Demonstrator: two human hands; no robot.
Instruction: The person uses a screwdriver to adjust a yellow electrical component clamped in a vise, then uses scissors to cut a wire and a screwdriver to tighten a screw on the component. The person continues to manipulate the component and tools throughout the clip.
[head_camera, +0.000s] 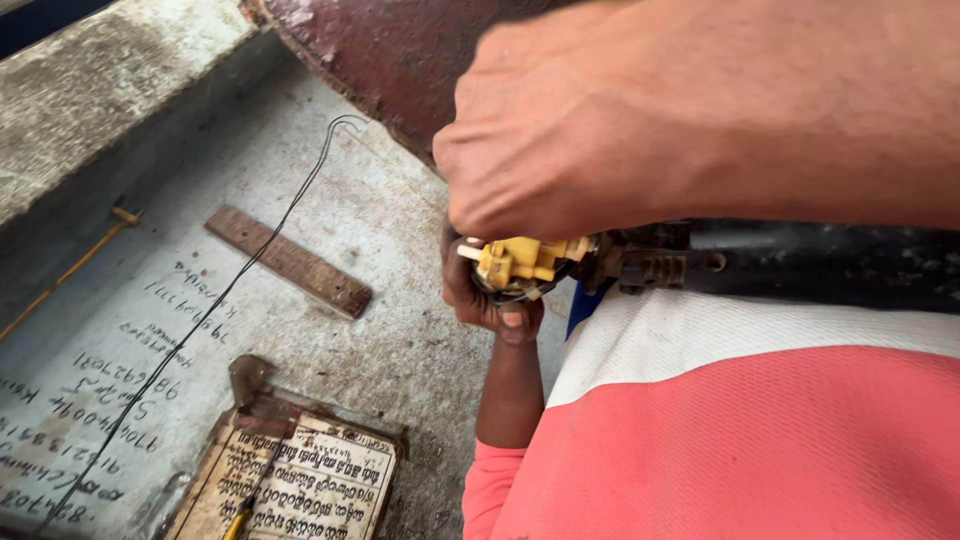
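Observation:
A yellow plastic fitting sits at the end of a black tube with a dark clamp-like piece. My left hand comes up from below in a pink sleeve and cups the yellow fitting from underneath, thumb across its lower edge. My right hand reaches in from the upper right and closes down over the top of the same fitting, hiding most of it. The black tube lies across my pink and white shirt.
Below lies a grey concrete surface with handwriting on it. On it rest a rusty flat metal strip, a thin black wire, a printed card in a rusty clip frame and a yellow rod. A rusty red metal body stands behind.

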